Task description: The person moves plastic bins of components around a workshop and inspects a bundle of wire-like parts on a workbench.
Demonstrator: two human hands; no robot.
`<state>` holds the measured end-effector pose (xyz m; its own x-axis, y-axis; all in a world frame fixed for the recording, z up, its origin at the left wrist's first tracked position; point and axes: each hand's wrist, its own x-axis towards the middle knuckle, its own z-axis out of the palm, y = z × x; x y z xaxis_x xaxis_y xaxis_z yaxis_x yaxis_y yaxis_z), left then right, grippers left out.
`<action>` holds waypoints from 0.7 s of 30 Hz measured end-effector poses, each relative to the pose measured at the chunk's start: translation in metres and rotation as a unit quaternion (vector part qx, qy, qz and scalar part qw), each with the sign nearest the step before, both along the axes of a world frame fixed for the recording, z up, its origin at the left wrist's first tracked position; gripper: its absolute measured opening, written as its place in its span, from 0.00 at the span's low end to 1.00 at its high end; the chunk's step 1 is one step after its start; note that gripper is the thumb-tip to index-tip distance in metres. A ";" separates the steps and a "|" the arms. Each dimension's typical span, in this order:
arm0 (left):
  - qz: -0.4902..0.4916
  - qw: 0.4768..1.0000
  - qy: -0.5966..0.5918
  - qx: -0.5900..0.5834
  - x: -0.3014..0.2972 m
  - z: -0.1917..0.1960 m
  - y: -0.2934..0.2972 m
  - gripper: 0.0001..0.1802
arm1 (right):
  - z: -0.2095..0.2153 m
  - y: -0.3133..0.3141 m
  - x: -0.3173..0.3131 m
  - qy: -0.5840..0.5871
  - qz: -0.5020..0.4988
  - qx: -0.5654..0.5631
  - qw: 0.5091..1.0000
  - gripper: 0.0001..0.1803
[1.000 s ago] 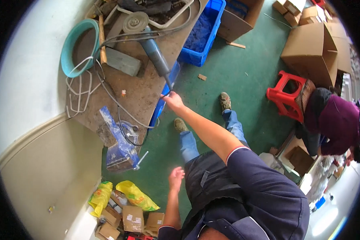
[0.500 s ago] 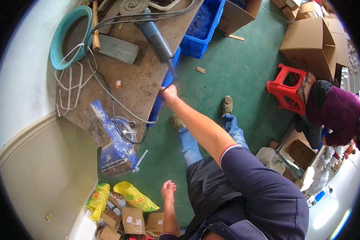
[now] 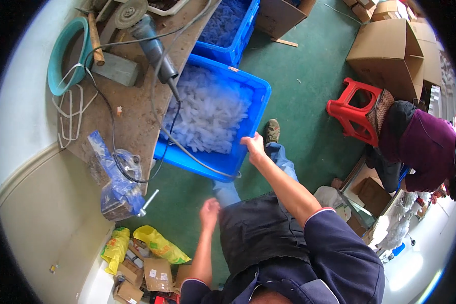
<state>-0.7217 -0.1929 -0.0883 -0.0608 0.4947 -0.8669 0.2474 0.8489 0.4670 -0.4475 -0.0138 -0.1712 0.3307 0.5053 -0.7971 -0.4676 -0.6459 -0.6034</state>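
Beside the worktop point(image 3: 134, 109), left part hidden by its edge: one blue plastic crate point(image 3: 257, 114), near side above a trouser leg point(image 3: 227, 192). Contents: broad heap of short pale pieces point(image 3: 207, 111), loose; probably light singly, weighty in bulk, prone to slide and spill at any steep tilt. Walls: likely stiff, smooth, somewhat slick, with little risk of breakage. Right hand point(image 3: 253, 147): at the near right corner, fingers clamped on the rim. Left hand point(image 3: 209, 214): short of the near rim, no contact, nothing visible in its grasp; blurred, so cannot tell whether fingers apart or together. Best hold, by judgement: the rim, both hands, middles of opposite sides, for an even load. Edges: second blue crate point(image 3: 244, 38) just beyond the far rim; grinder point(image 3: 157, 54) with tail past the worktop edge; grey cable point(image 3: 200, 160) looped across the crate's opening, a likely snag. Room: rightward, over green floor point(image 3: 304, 109), toward a red stool point(image 3: 334, 108), well apart; tighter leftward, with a blue vise point(image 3: 119, 190) at the worktop's corner.
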 end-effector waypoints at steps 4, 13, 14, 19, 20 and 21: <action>0.023 0.987 0.028 0.159 0.061 0.011 0.060 0.22 | 0.002 -0.022 0.009 0.022 -0.027 0.001 0.999 0.19; -0.009 0.978 -0.144 0.151 0.130 -0.009 0.092 0.29 | -0.004 -0.023 0.014 0.000 -0.003 -0.048 0.999 0.18; -0.010 0.981 -0.138 0.134 0.142 -0.008 0.092 0.26 | -0.006 -0.023 0.019 -0.002 -0.001 -0.052 0.999 0.17; -0.143 0.956 0.014 0.257 0.152 -0.007 0.101 0.29 | 0.002 -0.021 0.022 0.002 0.013 -0.046 0.999 0.15; -0.216 0.935 0.050 0.276 0.151 -0.008 0.101 0.30 | 0.004 -0.020 0.020 -0.001 0.023 -0.055 0.998 0.14; -0.287 0.908 0.086 0.293 0.149 -0.009 0.100 0.31 | 0.007 -0.019 0.016 -0.001 0.026 -0.053 0.998 0.14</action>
